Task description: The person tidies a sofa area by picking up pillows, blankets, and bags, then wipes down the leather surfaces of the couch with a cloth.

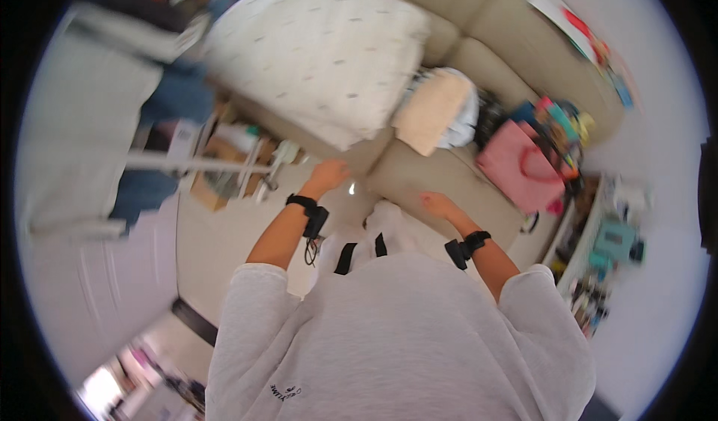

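Note:
My left hand [330,175] hangs in front of me with its fingers blurred, close to the front of a beige sofa [364,160]. Nothing shows in it. My right hand [438,203] is curled into a loose fist over the sofa's seat edge, with no object visible in it. A white patterned quilt [320,56] is spread across the sofa beyond my left hand. Farther off from my right hand lie a peach-coloured folded cloth [435,110], a pale blue cloth [463,121] partly under it, and a pink bag [519,163] with a red handle.
On the left, a white rack [196,164] carries a light grey cloth [84,124] and blue denim [176,93]. Beneath it stands a cardboard box [208,191]. A shelf [583,236] with small items runs along the right wall. Tiled floor [224,241] lies at left.

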{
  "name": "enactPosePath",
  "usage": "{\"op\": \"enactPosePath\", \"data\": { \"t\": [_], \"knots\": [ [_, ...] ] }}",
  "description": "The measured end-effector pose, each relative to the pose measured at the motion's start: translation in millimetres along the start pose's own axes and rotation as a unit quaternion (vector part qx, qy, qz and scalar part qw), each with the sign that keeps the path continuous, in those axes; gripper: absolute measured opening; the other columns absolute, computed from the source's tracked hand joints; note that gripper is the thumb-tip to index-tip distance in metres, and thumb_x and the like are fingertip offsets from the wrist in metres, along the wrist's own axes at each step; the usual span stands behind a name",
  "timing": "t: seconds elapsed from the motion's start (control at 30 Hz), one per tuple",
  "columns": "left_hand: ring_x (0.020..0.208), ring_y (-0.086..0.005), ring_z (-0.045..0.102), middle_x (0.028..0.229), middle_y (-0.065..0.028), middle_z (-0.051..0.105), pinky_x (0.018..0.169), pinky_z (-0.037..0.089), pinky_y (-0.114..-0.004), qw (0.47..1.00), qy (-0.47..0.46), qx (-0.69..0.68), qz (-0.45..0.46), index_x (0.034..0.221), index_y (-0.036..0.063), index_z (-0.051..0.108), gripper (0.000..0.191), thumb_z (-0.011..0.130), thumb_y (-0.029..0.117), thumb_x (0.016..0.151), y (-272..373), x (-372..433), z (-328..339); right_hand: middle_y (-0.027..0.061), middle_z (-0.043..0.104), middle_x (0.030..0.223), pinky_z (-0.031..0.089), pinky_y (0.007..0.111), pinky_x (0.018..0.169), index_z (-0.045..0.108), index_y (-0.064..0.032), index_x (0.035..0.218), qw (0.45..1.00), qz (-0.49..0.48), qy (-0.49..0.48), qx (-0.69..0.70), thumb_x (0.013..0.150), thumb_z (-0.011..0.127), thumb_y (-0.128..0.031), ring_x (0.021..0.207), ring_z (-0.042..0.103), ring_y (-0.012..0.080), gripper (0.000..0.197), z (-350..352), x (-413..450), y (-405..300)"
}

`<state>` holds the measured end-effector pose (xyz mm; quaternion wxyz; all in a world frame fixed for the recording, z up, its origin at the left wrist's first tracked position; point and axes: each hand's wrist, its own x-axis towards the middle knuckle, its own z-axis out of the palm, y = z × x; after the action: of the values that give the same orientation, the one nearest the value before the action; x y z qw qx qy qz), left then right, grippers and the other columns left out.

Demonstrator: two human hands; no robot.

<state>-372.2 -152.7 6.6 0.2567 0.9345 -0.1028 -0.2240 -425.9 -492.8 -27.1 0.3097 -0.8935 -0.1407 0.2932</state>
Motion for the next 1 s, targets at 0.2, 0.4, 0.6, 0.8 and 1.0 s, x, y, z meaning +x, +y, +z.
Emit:
{"op": "enactPosePath", "data": {
  "t": [0.2, 0.4, 0.6, 0.8, 1.0],
  "knots": [
    [0.087, -0.0314, 0.053, 0.093, -0.0151, 0.057, 0.077, 0.041, -0.037, 0.983, 0.04, -0.133, -0.123, 0.095, 0.005, 0.056, 0.032, 0.047, 0.03, 0.077, -80, -129, 16, 0.0167, 0.057, 0.09, 0.043, 0.036, 0.071, 0.054, -0.0049, 0.095, 0.97, -0.063, -0.141, -0.188, 0.077, 0.044, -0.018, 0.083, 0.054, 0.0309, 0.024, 21, 78, -105],
    [0.082, -0.0351, 0.052, 0.087, -0.0177, 0.057, 0.072, 0.042, -0.041, 0.988, 0.04, -0.102, -0.11, 0.084, 0.0038, 0.056, 0.03, 0.044, 0.03, 0.076, -176, -234, 61, 0.019, 0.056, 0.087, 0.043, 0.041, 0.068, 0.055, -0.0039, 0.093, 0.967, -0.185, -0.119, -0.126, 0.079, 0.041, -0.019, 0.08, 0.053, 0.0343, 0.025, 102, 108, -217],
    [0.088, -0.0332, 0.052, 0.09, -0.0175, 0.057, 0.076, 0.04, -0.039, 0.99, -0.012, -0.109, -0.087, 0.088, 0.0024, 0.056, 0.032, 0.047, 0.031, 0.077, -242, -270, 55, 0.0146, 0.056, 0.095, 0.042, 0.035, 0.076, 0.053, -0.0039, 0.099, 0.962, -0.19, -0.192, -0.031, 0.078, 0.044, -0.023, 0.087, 0.052, 0.0303, 0.029, 171, 83, -272],
    [0.09, -0.0284, 0.053, 0.091, -0.0151, 0.058, 0.078, 0.041, -0.034, 0.993, -0.023, -0.101, -0.062, 0.089, 0.0031, 0.058, 0.028, 0.046, 0.028, 0.08, -183, -185, 0, 0.0114, 0.058, 0.09, 0.043, 0.031, 0.073, 0.054, -0.0059, 0.1, 0.996, -0.023, -0.072, 0.056, 0.079, 0.045, -0.022, 0.083, 0.054, 0.0224, 0.028, 125, 53, -178],
    [0.09, -0.0298, 0.053, 0.094, -0.0171, 0.057, 0.079, 0.04, -0.034, 0.983, -0.138, -0.123, -0.025, 0.095, 0.0008, 0.055, 0.035, 0.048, 0.031, 0.08, -75, -75, -15, 0.0149, 0.058, 0.091, 0.041, 0.036, 0.079, 0.054, -0.0062, 0.098, 0.95, 0.184, 0.193, 0.161, 0.073, 0.053, -0.026, 0.089, 0.053, 0.0289, 0.032, 27, 63, -52]
  ]
}}
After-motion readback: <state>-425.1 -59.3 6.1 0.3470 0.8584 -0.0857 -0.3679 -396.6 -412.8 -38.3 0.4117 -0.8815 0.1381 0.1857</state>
